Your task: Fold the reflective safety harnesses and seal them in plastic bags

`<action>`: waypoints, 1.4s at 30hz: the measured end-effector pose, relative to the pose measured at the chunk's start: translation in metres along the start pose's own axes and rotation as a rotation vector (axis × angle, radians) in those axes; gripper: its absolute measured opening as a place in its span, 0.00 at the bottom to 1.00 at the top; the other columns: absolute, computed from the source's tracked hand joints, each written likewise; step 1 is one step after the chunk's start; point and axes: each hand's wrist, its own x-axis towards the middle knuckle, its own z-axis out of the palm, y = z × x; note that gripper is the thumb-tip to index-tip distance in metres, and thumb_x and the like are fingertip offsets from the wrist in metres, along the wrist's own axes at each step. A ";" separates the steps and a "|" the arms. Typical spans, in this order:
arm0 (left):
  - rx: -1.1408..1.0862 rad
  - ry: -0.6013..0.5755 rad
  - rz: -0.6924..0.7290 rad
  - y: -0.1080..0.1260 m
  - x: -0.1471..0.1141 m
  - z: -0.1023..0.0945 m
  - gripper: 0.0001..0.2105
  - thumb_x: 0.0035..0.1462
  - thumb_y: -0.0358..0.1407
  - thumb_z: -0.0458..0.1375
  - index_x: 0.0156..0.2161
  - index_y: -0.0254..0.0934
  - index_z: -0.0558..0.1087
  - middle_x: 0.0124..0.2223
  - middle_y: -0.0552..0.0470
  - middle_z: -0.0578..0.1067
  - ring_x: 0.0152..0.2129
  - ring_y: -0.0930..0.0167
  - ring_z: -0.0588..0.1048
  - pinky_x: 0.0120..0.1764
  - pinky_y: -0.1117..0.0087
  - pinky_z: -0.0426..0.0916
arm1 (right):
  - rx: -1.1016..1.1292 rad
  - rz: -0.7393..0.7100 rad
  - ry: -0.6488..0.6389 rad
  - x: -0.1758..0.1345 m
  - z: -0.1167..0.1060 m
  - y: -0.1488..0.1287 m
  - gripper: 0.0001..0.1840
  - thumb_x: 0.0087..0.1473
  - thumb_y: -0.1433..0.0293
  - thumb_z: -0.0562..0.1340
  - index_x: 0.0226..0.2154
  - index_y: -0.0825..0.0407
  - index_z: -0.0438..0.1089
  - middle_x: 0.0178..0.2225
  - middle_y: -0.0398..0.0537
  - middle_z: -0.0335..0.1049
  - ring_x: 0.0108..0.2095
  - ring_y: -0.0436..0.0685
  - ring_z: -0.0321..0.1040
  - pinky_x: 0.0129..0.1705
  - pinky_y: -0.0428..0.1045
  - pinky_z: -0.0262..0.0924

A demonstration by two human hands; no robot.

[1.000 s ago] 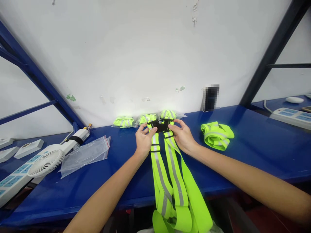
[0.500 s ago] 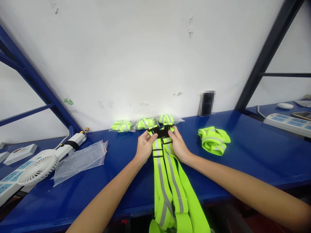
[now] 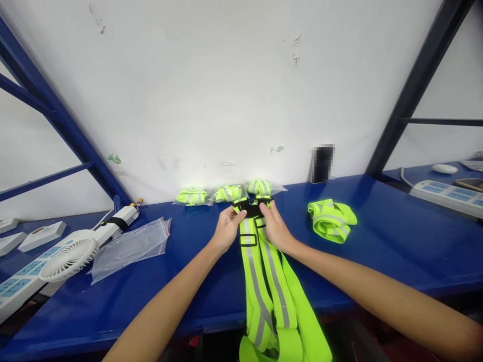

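Note:
Between my hands is a neon yellow reflective vest [image 3: 253,261] made of straps with silver stripes and black buckles. My left hand [image 3: 228,227] is closed on the left side of its black upper part, thumb on top. On the other side, my right hand [image 3: 277,227] pinches the same black part. The straps hang down over the table's front edge, toward my body. Just behind the held end lie several folded vests in clear bags, among them a bagged vest [image 3: 228,193]. To the right sits a loosely rolled neon vest [image 3: 331,220] without a bag.
On the left, empty clear zip bags [image 3: 132,247] lie beside a white fan [image 3: 68,260] and a power strip [image 3: 22,281]. A dark pixelated object [image 3: 322,163] leans on the wall. Another power strip [image 3: 449,195] is at right. Blue frame posts [image 3: 75,130] flank the blue table [image 3: 396,241].
The whole scene has shifted slightly right and down in view. Both hands keep their grip on the vest's black part, and the straps have moved only a little.

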 end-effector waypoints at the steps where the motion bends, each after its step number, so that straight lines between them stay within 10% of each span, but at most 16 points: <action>1: 0.014 -0.006 0.004 0.000 0.000 0.001 0.18 0.53 0.43 0.66 0.45 0.33 0.75 0.45 0.44 0.79 0.45 0.63 0.76 0.53 0.61 0.67 | -0.014 0.001 -0.009 0.000 0.000 -0.001 0.43 0.51 0.48 0.63 0.64 0.48 0.58 0.67 0.50 0.56 0.71 0.65 0.39 0.70 0.60 0.37; 12: 0.035 0.056 0.042 0.005 -0.007 0.019 0.20 0.52 0.42 0.67 0.47 0.37 0.69 0.47 0.48 0.77 0.48 0.64 0.74 0.54 0.63 0.65 | -0.115 -0.164 -0.203 -0.002 -0.001 -0.010 0.36 0.49 0.70 0.59 0.61 0.50 0.53 0.58 0.54 0.65 0.61 0.64 0.59 0.65 0.61 0.46; 21: 0.042 0.066 0.093 0.003 -0.004 0.012 0.21 0.50 0.42 0.68 0.46 0.37 0.69 0.50 0.46 0.77 0.50 0.63 0.74 0.55 0.62 0.65 | -0.057 -0.272 -0.376 0.004 -0.006 -0.004 0.34 0.48 0.70 0.66 0.57 0.48 0.57 0.55 0.50 0.67 0.60 0.62 0.60 0.65 0.58 0.48; 29: 0.025 0.141 0.151 0.012 -0.002 0.009 0.23 0.50 0.43 0.68 0.47 0.37 0.68 0.49 0.46 0.76 0.50 0.62 0.74 0.54 0.61 0.66 | 0.193 0.000 -0.521 -0.004 0.003 -0.014 0.27 0.49 0.66 0.66 0.53 0.47 0.64 0.44 0.45 0.76 0.44 0.59 0.73 0.51 0.55 0.65; 37: 0.096 0.183 0.277 0.013 -0.009 0.020 0.17 0.55 0.41 0.65 0.47 0.40 0.69 0.49 0.49 0.75 0.51 0.65 0.73 0.56 0.66 0.64 | 0.125 -0.192 -0.365 -0.015 0.011 0.002 0.23 0.55 0.61 0.64 0.52 0.47 0.65 0.49 0.45 0.74 0.56 0.59 0.66 0.55 0.53 0.61; 42: 0.103 0.242 0.285 0.013 -0.006 0.016 0.16 0.56 0.41 0.64 0.47 0.40 0.67 0.49 0.48 0.75 0.51 0.64 0.73 0.55 0.64 0.65 | 0.286 0.146 -0.358 -0.023 0.014 -0.010 0.16 0.54 0.61 0.66 0.44 0.47 0.69 0.33 0.43 0.78 0.32 0.57 0.76 0.34 0.49 0.69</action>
